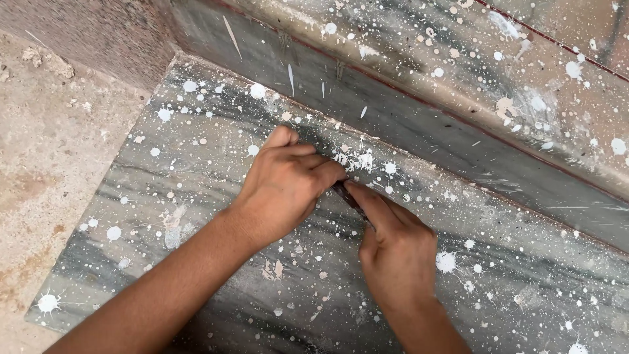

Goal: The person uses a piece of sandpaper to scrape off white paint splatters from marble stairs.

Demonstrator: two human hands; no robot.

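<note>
- Both forearms are seen nearest the camera, coming up from the bottom edge twd the middle of the frame.
- Left hand (282, 187) is curled shut, fingers folded under, knuckles up; it is pressed down on the tip end of a thin dark tool (345, 195), prob. a scraper or blade – too little is shown to tell which.
- Right hand (393, 252) is closed round the same tool from behind, index finger laid straight along its top; handle is hidden under the palm.
- Tool is held low, w/ its tip touching the grey streaked marble slab (196, 196), just beside a thick white paint splash (357, 159).
- Slab is still covered w/ white paint spots, big & small, on every side of the hands; more are seen on the marble riser (419, 124) behind & on the step (524, 85) above it.
- No clearly cleaned patch can be made out; a few dull scuffed marks are seen near the left forearm, but whether those were scraped can't be told.
- Judged from this: scraping is at an early stage, most of the spots are left.
- Rough concrete floor (46, 164) is seen at left, beside the slab edge.
</note>
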